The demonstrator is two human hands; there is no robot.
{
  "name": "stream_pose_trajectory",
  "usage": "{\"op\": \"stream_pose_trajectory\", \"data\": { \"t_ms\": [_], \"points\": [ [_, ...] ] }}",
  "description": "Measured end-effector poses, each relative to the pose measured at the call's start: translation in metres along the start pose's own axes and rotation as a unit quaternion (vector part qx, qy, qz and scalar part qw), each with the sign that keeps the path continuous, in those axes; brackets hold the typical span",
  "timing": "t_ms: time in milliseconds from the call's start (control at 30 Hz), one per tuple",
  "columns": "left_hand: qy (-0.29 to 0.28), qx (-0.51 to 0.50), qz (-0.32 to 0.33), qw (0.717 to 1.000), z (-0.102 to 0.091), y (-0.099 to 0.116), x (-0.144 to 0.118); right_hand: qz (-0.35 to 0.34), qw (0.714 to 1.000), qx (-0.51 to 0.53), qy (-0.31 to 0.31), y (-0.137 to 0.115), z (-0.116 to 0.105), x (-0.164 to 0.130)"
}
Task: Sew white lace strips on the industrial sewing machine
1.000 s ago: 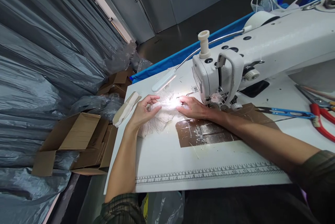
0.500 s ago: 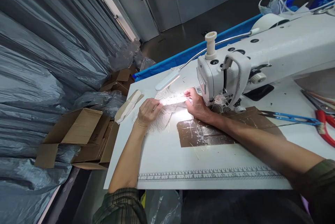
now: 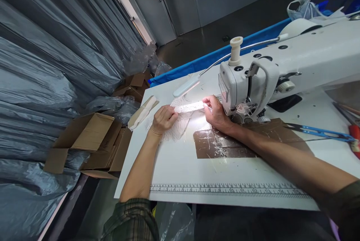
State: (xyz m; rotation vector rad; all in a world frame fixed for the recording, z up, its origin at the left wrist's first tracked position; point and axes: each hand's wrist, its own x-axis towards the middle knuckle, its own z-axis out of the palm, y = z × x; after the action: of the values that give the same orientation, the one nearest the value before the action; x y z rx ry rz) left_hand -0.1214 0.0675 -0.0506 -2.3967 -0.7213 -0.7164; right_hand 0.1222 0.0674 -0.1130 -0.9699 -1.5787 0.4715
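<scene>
The left hand and right hand are each pinching one end of a white lace strip, holding it tight under the lamp. It is hanging just beside the sewing machine, not under the needle yet. More lace is lying on the table.

Open white tabletop is left toward the viewer; passage beyond is blocked by the sewing machine and its lamp.
</scene>
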Motion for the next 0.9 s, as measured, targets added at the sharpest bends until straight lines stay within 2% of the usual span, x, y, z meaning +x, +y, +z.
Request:
{"op": "stream_pose_trajectory", "data": {
  "t_ms": [167,267,333,400,467,533,567,633,733,833,900],
  "points": [
    [-0.024,-0.006,-0.024,0.999,0.000,-0.001,-0.001,0.009,0.999,-0.025,-0.030,0.000,-0.001,0.003],
    [-0.033,-0.014,-0.046,0.998,0.001,-0.002,-0.001,0.030,0.989,-0.092,-0.112,-0.020,-0.004,0.001],
    [-0.033,-0.018,-0.059,0.998,0.002,-0.001,0.001,0.027,0.967,-0.164,-0.195,-0.045,-0.012,-0.008],
    [-0.032,-0.008,-0.081,0.996,0.002,0.002,0.007,-0.029,0.938,-0.196,-0.284,-0.073,-0.028,-0.025],
    [-0.036,0.006,-0.111,0.993,-0.002,0.009,0.017,-0.104,0.914,-0.149,-0.362,-0.094,-0.051,-0.043],
    [-0.054,-0.013,-0.129,0.990,-0.007,0.020,0.031,-0.114,0.905,-0.130,-0.389,-0.101,-0.081,-0.058],
    [-0.072,-0.042,-0.126,0.989,-0.009,0.027,0.040,-0.094,0.908,-0.119,-0.391,-0.098,-0.097,-0.063],
    [-0.128,-0.118,-0.101,0.979,-0.011,0.041,0.056,-0.015,0.930,-0.106,-0.353,-0.080,-0.129,-0.066],
    [-0.237,-0.192,-0.087,0.948,-0.001,0.057,0.076,0.152,0.961,-0.088,-0.212,-0.042,-0.164,-0.054],
    [-0.298,-0.237,-0.117,0.917,0.020,0.062,0.085,0.325,0.944,-0.034,-0.052,-0.012,-0.176,-0.028],
    [-0.299,-0.305,-0.152,0.891,0.032,0.060,0.085,0.362,0.930,0.059,0.002,-0.001,-0.171,-0.006]
  ]
}}
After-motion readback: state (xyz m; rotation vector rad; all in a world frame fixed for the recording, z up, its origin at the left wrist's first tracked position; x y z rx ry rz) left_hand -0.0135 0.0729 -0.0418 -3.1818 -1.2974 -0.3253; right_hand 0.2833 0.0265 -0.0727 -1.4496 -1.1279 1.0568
